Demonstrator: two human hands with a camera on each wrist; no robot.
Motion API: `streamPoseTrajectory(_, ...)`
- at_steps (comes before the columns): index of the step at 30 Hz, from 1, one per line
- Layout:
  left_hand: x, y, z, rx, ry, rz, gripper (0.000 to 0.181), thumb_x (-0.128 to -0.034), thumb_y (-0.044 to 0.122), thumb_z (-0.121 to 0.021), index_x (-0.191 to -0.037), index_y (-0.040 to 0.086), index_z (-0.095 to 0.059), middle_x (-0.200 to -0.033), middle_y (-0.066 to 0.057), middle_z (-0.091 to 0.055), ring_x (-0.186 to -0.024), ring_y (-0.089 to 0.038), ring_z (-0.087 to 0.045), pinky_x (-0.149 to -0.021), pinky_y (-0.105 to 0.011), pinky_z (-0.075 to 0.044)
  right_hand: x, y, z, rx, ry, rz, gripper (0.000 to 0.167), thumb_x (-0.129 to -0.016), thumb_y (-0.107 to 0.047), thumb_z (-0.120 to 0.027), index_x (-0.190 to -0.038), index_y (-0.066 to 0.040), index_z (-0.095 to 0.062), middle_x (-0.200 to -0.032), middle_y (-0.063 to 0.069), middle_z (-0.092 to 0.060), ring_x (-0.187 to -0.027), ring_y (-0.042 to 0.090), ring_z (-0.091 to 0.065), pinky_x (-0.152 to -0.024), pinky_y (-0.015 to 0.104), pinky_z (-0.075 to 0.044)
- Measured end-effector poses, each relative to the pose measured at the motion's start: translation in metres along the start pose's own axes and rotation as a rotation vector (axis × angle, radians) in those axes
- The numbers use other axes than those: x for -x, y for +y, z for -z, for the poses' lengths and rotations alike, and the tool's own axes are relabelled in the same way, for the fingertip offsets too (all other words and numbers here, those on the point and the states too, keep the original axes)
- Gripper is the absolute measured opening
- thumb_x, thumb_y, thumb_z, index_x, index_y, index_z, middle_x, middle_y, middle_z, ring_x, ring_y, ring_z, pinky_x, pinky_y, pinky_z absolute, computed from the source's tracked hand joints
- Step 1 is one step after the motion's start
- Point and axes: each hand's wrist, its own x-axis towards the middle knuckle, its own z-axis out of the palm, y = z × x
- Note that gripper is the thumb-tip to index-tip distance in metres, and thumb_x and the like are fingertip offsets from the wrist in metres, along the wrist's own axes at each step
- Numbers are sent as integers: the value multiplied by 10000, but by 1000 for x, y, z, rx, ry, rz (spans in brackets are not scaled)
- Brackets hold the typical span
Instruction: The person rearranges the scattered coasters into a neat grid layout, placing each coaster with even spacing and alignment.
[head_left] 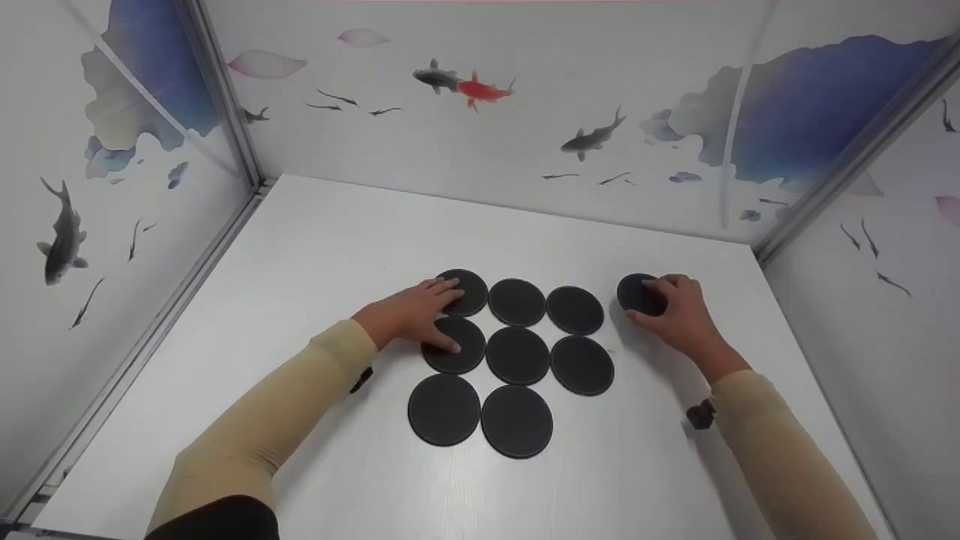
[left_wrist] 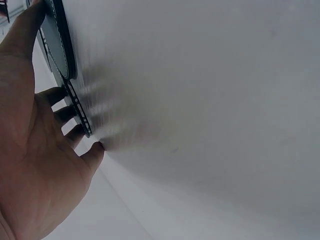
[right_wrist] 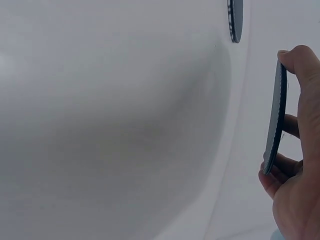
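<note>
Several round black coasters with stitched edges lie in rows on the white table. My left hand (head_left: pixel 411 309) spreads over the left side: its fingers rest on the back-left coaster (head_left: pixel 471 296), the thumb on the middle-left coaster (head_left: pixel 466 336). In the left wrist view, that hand (left_wrist: pixel 42 150) touches the coasters' edges, and its little finger meets the tabletop. To the right of the rows, my right hand (head_left: pixel 682 319) holds one coaster (head_left: pixel 636 294) by its rim. The right wrist view has this coaster (right_wrist: pixel 275 112) raised off the table, between thumb and fingers.
Beside the held coaster is the back-right coaster (head_left: pixel 575 310). Two coasters, the left one (head_left: pixel 444 409) and the right one (head_left: pixel 517 421), form the front row. White panels (head_left: pixel 480 165) with printed fish enclose the table (head_left: pixel 337 217) at the back and sides.
</note>
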Motion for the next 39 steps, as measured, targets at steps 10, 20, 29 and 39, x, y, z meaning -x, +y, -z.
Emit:
streamPoseTrajectory(10,2,-1,-2,16,-6,11,1160,-907,724,-793,-1770,157,-265,-1855,-61,-130,-1708,-332,-81,-1350,-527,-191,32,-23,-9,-25,-31,76,645,-928,-288,-912,-1459,-19,-663,-1470,256,-492,-1337,430,-433,-1041,619,-494)
streamPoseTrajectory(20,2,-2,-5,15,-1,5,1167,-905,742,-781,-1771,157,-262,-1853,-67,-136,-1708,-330,-82,-1351,-525,-186,57,-45,-20,-39,-105,143,657,-913,-301,-932,-1479,-91,-673,-1499,212,-505,-1354,381,-445,-1028,586,-516)
streamPoseTrajectory(29,1,-1,-3,14,-9,3,1167,-914,739,-773,-1773,149,-248,-1854,-75,-126,-1706,-342,-86,-1353,-517,-181,76,-57,-27,-52,-115,182,674,-880,-296,-960,-1470,-120,-687,-1518,201,-513,-1364,380,-460,-1049,588,-497)
streamPoseTrajectory(39,-2,-1,0,0,-15,-3,1172,-917,746,-764,-1776,148,-235,-1857,-72,-107,-1706,-337,-90,-1351,-516,-194,100,-67,-38,-64,-144,274,683,-871,-309,-965,-1482,-181,-688,-1550,125,-507,-1393,311,-454,-1045,560,-511)
